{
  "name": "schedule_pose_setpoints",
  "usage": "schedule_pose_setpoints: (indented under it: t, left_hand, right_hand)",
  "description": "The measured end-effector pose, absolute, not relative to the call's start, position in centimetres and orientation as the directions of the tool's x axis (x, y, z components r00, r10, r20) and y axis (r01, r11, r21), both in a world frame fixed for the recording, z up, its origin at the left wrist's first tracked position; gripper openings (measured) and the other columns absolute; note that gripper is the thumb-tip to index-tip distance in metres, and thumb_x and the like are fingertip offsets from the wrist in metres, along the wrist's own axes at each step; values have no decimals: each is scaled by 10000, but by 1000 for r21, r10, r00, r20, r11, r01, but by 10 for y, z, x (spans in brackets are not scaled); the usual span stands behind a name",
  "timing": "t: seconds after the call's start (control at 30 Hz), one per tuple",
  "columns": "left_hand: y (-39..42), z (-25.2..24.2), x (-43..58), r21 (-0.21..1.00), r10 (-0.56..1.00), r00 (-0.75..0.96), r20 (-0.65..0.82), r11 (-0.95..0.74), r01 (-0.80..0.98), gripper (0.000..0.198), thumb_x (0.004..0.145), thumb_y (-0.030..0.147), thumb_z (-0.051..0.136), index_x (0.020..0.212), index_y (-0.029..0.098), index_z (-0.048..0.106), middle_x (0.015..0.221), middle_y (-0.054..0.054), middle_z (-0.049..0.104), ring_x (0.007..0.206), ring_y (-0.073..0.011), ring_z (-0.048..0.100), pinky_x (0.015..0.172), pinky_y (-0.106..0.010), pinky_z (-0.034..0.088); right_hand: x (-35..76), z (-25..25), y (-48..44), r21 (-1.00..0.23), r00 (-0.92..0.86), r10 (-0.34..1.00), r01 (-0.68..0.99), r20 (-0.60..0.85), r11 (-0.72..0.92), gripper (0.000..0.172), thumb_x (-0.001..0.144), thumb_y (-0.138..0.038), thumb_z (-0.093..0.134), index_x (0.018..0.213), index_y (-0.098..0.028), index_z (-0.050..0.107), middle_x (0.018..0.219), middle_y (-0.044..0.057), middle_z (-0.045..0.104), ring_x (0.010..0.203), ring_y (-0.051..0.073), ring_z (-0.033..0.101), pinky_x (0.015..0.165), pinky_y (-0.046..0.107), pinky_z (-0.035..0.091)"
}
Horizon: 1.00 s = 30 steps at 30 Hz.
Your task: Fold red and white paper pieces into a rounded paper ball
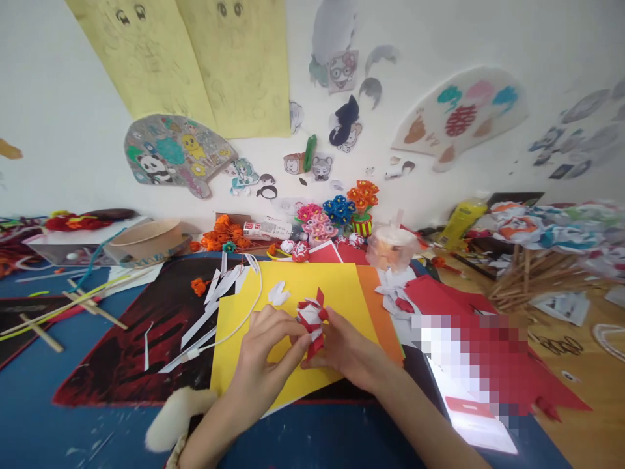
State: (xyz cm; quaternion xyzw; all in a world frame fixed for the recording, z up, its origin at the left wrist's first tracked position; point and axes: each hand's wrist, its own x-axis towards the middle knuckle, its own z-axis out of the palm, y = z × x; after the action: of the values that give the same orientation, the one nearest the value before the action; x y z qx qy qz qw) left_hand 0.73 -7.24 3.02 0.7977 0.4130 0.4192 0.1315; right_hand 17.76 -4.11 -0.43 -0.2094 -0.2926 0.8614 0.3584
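Your hands are both bare, the left hand [266, 345] and the right hand [349, 352] alike, with slim fingers [277, 318]. Your left forearm [209, 426], at the bottom of the frame left of centre, is bare down to a pale beige bracelet [176, 451]. You could call it braided or beaded; too little shows to tell which. Beside that arm, in the lower left, sits a fluffy cream-white piece [168, 419], rounded and soft-edged; whether you wear it is unclear. Your right forearm [422, 417], in the lower right, is bare along its visible length.
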Motion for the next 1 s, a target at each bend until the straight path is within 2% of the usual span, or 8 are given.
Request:
schedule_pose_setpoints:
  t: [0.1,0.27,0.37,0.4,0.5,0.63,0.73,1.0]
  left_hand:
    - [-72,29,9,549,791,314,525,-596,586,133,924,163,579,802,207,609,755,29,641,712,-151,505,692,-315,307]
    - [-73,28,12,487,764,361,534,-628,607,120,925,158,579,826,208,624,784,23,670,721,-161,500,685,-323,292]
    - [-75,28,14,444,733,396,552,-661,604,89,919,143,590,867,205,627,812,18,679,734,-161,493,680,-323,283]
    - [-75,28,15,433,723,404,560,-672,601,86,916,134,593,882,205,627,822,18,681,739,-161,491,685,-324,282]
    - [-77,26,17,405,704,430,566,-691,598,93,910,119,600,909,207,628,835,17,684,738,-160,481,693,-331,276]
    - [-79,23,18,393,705,456,543,-693,605,83,905,126,606,891,205,626,804,15,672,728,-163,472,692,-335,275]
    - [-82,25,20,383,701,430,569,-688,616,98,893,113,612,879,210,622,798,21,672,719,-163,470,687,-336,271]
    - [-83,31,23,346,708,337,621,-633,692,126,890,105,585,797,189,595,717,10,625,680,-162,450,652,-335,264]
  right_hand:
    - [173,-5,-44,-626,-632,766,-551,-120,-552,622,729,-664,693,1150,-214,612,974,48,671,824,191,636,713,360,550]
    - [166,-5,-50,-658,-463,869,-601,-178,-454,653,666,-580,799,1171,-254,544,945,17,662,737,153,629,653,301,529]
    - [162,-3,-55,-695,-371,919,-625,-136,-355,864,601,-528,861,1308,-344,399,1023,10,657,781,150,639,651,263,500]
    - [161,-1,-56,-724,-325,936,-613,-135,-317,879,622,-486,864,1334,-373,360,1007,-6,657,773,137,633,641,242,482]
    - [161,2,-55,-786,-237,958,-556,-160,-269,693,692,-419,832,1264,-331,451,902,-21,662,746,120,612,603,206,433]
    - [162,-2,-49,-772,-259,943,-549,-207,-320,439,652,-386,849,964,-202,601,811,-3,662,739,127,606,656,224,442]
    - [161,-6,-47,-762,-277,939,-558,-203,-330,391,623,-348,860,874,-186,608,793,-10,656,721,117,587,655,221,434]
    - [161,-1,-48,-717,-357,909,-574,-216,-396,367,574,-295,875,810,-186,617,753,-19,648,653,112,562,606,225,432]
